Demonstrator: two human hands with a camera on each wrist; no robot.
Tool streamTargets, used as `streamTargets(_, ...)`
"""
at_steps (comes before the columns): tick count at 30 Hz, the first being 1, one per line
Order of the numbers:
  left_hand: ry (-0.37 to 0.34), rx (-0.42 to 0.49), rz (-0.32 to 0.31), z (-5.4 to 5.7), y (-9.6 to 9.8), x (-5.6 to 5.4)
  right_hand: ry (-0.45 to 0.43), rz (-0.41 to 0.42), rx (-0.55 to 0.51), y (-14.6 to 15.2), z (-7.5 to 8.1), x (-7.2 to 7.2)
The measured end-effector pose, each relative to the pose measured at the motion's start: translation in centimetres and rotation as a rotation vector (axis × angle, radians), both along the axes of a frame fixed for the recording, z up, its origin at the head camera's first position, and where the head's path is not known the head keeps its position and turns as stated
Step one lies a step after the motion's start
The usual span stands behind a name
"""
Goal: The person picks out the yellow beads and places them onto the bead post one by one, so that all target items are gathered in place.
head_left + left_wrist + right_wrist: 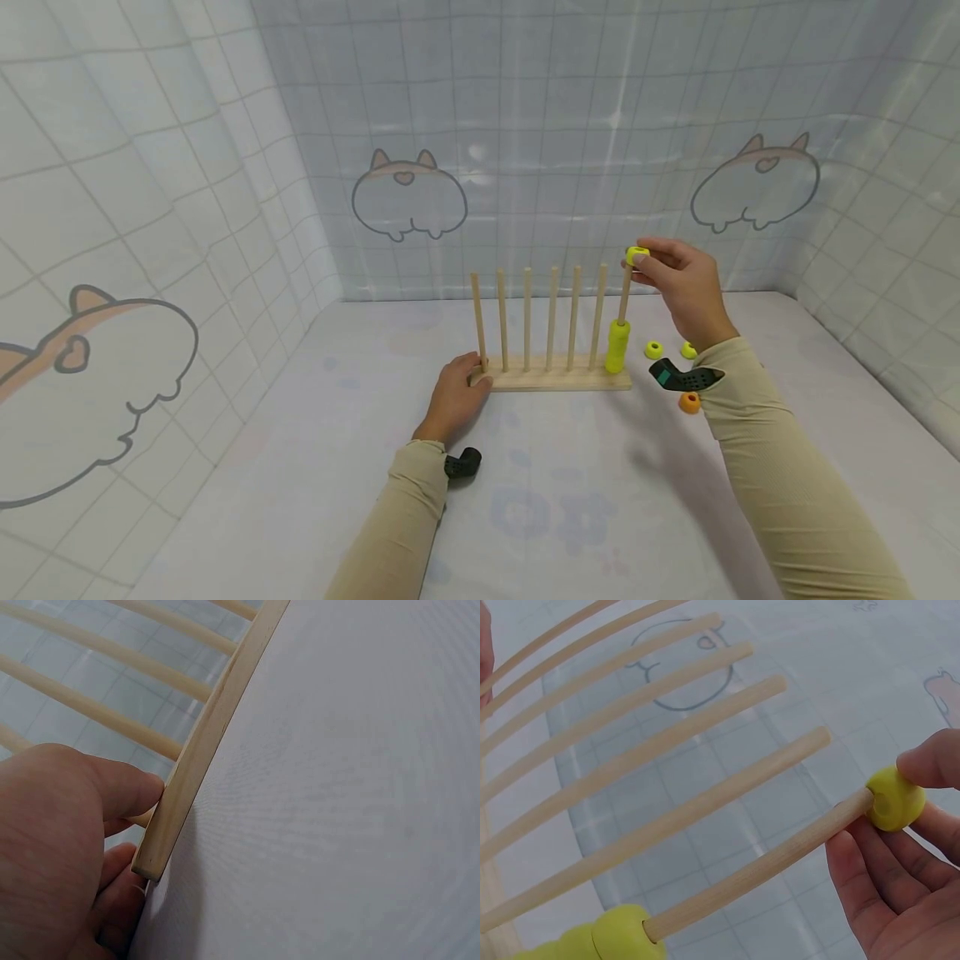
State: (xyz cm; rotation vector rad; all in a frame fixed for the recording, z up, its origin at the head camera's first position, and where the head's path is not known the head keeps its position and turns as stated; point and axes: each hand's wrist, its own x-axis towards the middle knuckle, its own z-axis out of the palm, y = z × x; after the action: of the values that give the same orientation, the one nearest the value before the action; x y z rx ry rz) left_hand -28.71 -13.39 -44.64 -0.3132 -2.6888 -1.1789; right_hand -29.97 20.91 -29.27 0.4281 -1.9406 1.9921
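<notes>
A wooden base (pixel 551 382) carries a row of several upright pegs (pixel 552 317). My left hand (pixel 456 398) grips the base's left end; in the left wrist view the thumb (pixel 127 787) presses its top, with fingers curled round the end. At the right end, my right hand (pixel 686 287) pinches a yellow bead (pixel 896 799) between thumb and fingers, at the tip of the rightmost peg (pixel 757 866). The peg's end meets the bead's hole. Lower on that same peg sits a stack of yellow beads (pixel 617 346).
Two loose yellow beads lie right of the base, one (pixel 654 350) nearer it and another (pixel 688 351) by the right wrist. An orange bead (pixel 690 403) lies in front of them. Behind the table (pixel 360 350) hangs a grid-patterned curtain (pixel 540 167), which also lines both sides.
</notes>
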Motion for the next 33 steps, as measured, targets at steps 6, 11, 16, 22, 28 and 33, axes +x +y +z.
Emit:
streamTargets(6, -0.009, 0.002, 0.006, 0.02, 0.01, -0.02, 0.01, -0.036, 0.112, -0.03, 0.01, 0.01)
streamTargets(11, -0.013, 0.005, 0.008, 0.03, 0.03, -0.03, 0.015, -0.065, 0.176, -0.1, 0.16, 0.19)
streamTargets(16, -0.009, 0.003, 0.005, 0.1, 0.05, -0.01, 0.009, -0.07, 0.21, -0.14, 0.26, 0.25)
streamTargets(22, -0.01, -0.005, 0.001, 0.14, 0.0, -0.02, 0.012, -0.058, 0.211, -0.09, 0.14, 0.24)
streamTargets(28, -0.018, -0.002, 0.002, 0.21, 0.03, 0.01, 0.014, -0.061, 0.213, -0.05, 0.02, 0.2)
streamTargets(33, -0.018, 0.002, 0.0, 0.38, 0.09, 0.19, 0.013, -0.06, 0.215, -0.05, 0.0, 0.17)
